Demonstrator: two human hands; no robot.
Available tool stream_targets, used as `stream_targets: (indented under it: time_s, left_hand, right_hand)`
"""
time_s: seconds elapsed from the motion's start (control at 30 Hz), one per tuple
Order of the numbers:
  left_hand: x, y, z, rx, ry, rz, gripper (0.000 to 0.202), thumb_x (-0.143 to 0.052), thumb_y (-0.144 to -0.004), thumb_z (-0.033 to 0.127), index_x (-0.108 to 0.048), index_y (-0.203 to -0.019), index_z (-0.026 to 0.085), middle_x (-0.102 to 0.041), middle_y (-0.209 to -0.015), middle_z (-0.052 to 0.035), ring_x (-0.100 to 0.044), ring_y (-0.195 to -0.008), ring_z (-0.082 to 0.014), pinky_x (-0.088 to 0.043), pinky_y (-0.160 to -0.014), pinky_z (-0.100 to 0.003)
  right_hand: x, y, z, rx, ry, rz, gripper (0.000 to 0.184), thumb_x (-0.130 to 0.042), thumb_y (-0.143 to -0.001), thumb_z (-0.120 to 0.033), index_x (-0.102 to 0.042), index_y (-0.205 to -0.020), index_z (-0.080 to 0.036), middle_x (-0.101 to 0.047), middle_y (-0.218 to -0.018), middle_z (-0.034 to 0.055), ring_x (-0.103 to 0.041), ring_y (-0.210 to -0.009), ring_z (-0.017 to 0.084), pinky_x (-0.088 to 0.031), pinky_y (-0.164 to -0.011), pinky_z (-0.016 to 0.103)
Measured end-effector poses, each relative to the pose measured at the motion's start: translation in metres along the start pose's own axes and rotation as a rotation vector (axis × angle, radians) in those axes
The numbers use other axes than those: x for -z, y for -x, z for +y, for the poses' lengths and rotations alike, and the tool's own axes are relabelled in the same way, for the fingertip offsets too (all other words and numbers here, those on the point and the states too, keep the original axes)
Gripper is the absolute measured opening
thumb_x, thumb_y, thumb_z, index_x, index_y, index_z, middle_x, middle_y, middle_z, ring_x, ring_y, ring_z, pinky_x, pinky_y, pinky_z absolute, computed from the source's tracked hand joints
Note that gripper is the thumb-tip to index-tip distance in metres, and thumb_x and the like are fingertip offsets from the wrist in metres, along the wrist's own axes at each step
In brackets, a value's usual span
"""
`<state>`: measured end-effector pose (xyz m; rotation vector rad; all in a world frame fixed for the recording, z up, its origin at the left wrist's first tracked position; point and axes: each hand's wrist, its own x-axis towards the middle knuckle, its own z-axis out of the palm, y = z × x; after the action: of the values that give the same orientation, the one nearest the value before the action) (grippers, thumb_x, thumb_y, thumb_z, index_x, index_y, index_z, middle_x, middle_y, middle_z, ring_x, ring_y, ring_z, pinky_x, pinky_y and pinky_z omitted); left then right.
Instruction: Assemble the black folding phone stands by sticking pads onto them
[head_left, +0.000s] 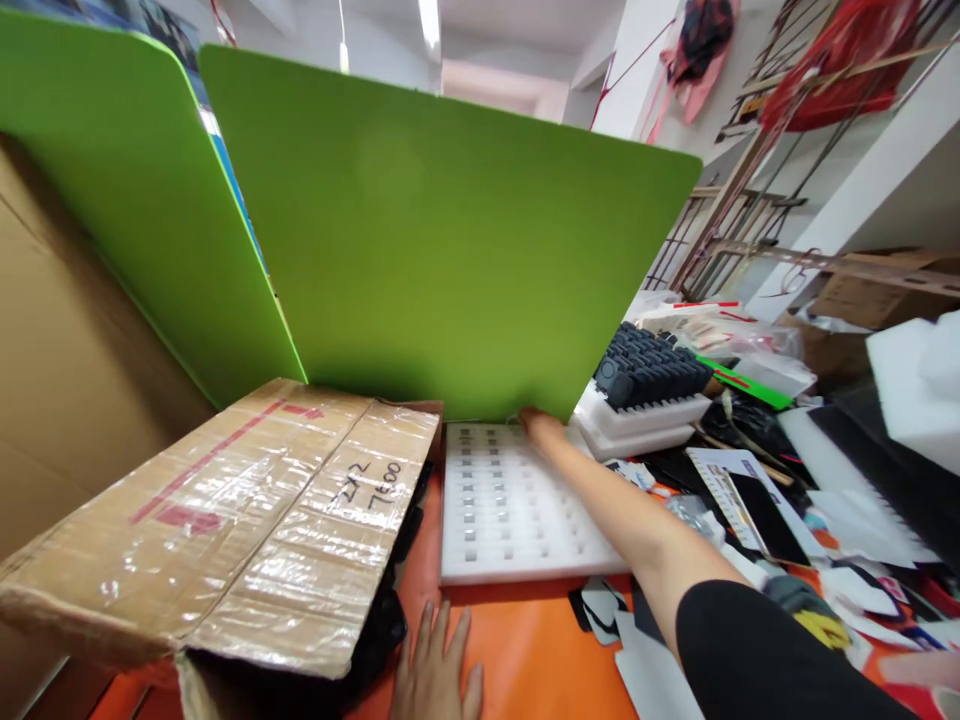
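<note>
My left hand [435, 670] lies flat on the orange table [525, 640], fingers stretched out, beside the open flap of a cardboard box [247, 520]. My right arm stretches forward across a white foam tray [502, 520] with rows of small square pockets. At the tray's far edge, my right hand [541, 428] touches the bottom of the green divider panel [450, 250]; its fingers are hidden by the back of the hand. Right of it, a stack of white foam trays [645, 420] is filled with small black parts [652, 365].
A second green panel [127, 200] stands at the left, next to a tall brown cardboard wall [60, 380]. The right side of the table is cluttered with black and white foam pieces [862, 470], cards and plastic bags. Shelving and red bags stand behind.
</note>
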<state>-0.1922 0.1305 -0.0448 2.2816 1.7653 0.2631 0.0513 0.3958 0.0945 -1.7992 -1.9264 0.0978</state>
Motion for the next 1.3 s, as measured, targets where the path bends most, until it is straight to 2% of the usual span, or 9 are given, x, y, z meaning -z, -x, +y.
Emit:
stream_targets:
  time_s: [0.13, 0.23, 0.33, 0.53, 0.8, 0.9, 1.07, 1.2, 1.3]
  left_hand:
    - [0.014, 0.005, 0.006, 0.012, 0.002, 0.012, 0.05, -0.044, -0.083, 0.025, -0.047, -0.133, 0.026, -0.04, -0.143, -0.0075, -0.031, -0.134, -0.0303, -0.031, -0.104, -0.051]
    - [0.019, 0.006, 0.011, 0.01, -0.008, 0.01, 0.049, -0.044, -0.084, 0.027, -0.048, -0.132, 0.024, -0.042, -0.142, -0.0101, -0.03, -0.134, -0.0303, -0.027, -0.105, -0.051]
    - [0.023, 0.007, 0.015, 0.002, -0.021, 0.025, 0.049, -0.045, -0.084, 0.027, -0.048, -0.132, 0.023, -0.043, -0.142, -0.0108, -0.03, -0.134, -0.0292, -0.025, -0.107, -0.05]
    - [0.028, 0.009, 0.019, 0.013, -0.023, 0.027, 0.049, -0.045, -0.084, 0.029, -0.047, -0.133, 0.023, -0.042, -0.143, -0.0109, -0.031, -0.135, -0.0276, -0.023, -0.108, -0.047]
    - [0.035, 0.01, 0.025, 0.027, 0.0, 0.017, 0.049, -0.044, -0.084, 0.028, -0.048, -0.132, 0.022, -0.041, -0.143, -0.0105, -0.029, -0.135, -0.0278, -0.023, -0.108, -0.048]
    - [0.038, 0.011, 0.028, 0.034, 0.025, 0.025, 0.048, -0.045, -0.084, 0.028, -0.048, -0.132, 0.022, -0.042, -0.143, -0.0108, -0.029, -0.135, -0.0277, -0.021, -0.109, -0.048]
    - [0.039, 0.014, 0.03, 0.038, 0.071, 0.046, 0.048, -0.048, -0.083, 0.03, -0.048, -0.131, 0.023, -0.041, -0.143, -0.0097, -0.028, -0.135, -0.0267, -0.019, -0.11, -0.046]
    - [0.039, 0.018, 0.03, 0.037, 0.184, 0.082, 0.046, -0.049, -0.082, 0.029, -0.053, -0.127, 0.019, -0.043, -0.142, -0.0119, -0.031, -0.134, -0.0296, -0.02, -0.109, -0.049]
    - [0.039, 0.022, 0.026, 0.02, 0.343, 0.113, 0.039, -0.051, -0.08, 0.027, -0.06, -0.118, 0.019, -0.05, -0.136, -0.011, -0.038, -0.129, -0.0294, -0.023, -0.109, -0.048]
  right_hand:
    - [0.0, 0.053, -0.014, 0.05, -0.092, -0.107, 0.026, -0.043, -0.092, -0.03, -0.066, -0.096, -0.021, -0.07, -0.091, 0.0044, -0.064, -0.081, 0.019, -0.046, -0.071, 0.027]
    - [-0.014, 0.106, -0.041, 0.191, -0.193, -0.213, 0.023, -0.048, -0.09, -0.033, -0.068, -0.092, -0.024, -0.071, -0.087, 0.0, -0.063, -0.078, 0.014, -0.044, -0.07, 0.021]
    - [-0.028, 0.142, -0.063, 0.373, -0.192, -0.226, 0.024, -0.046, -0.091, -0.031, -0.068, -0.096, -0.022, -0.069, -0.086, 0.0043, -0.062, -0.079, 0.015, -0.041, -0.071, 0.022]
    - [-0.025, 0.151, -0.077, 0.448, 0.043, -0.24, 0.029, -0.037, -0.095, -0.035, -0.065, -0.097, -0.026, -0.063, -0.082, 0.0029, -0.056, -0.074, 0.015, -0.034, -0.063, 0.022]
    - [-0.026, 0.158, -0.073, 0.477, 0.051, -0.289, 0.029, -0.038, -0.094, -0.035, -0.066, -0.098, -0.027, -0.063, -0.083, 0.0037, -0.055, -0.079, 0.016, -0.036, -0.067, 0.024]
    - [-0.029, 0.167, -0.072, 0.467, 0.037, -0.289, 0.031, -0.04, -0.093, -0.038, -0.065, -0.108, -0.025, -0.064, -0.103, 0.0081, -0.054, -0.097, 0.021, -0.038, -0.081, 0.03]
    - [-0.028, 0.183, -0.076, 0.381, 0.016, -0.291, 0.047, -0.041, -0.092, -0.039, -0.045, -0.134, -0.018, -0.041, -0.141, 0.0108, -0.034, -0.129, 0.029, -0.027, -0.105, 0.043]
    - [-0.018, 0.215, -0.08, 0.285, -0.079, -0.207, 0.045, -0.042, -0.091, -0.032, -0.045, -0.133, -0.016, -0.043, -0.14, 0.0119, -0.032, -0.131, 0.026, -0.026, -0.108, 0.042]
    - [-0.004, 0.27, -0.076, 0.351, -0.187, -0.233, 0.043, -0.045, -0.088, -0.029, -0.05, -0.128, -0.014, -0.051, -0.13, 0.0142, -0.041, -0.124, 0.025, -0.031, -0.105, 0.041]
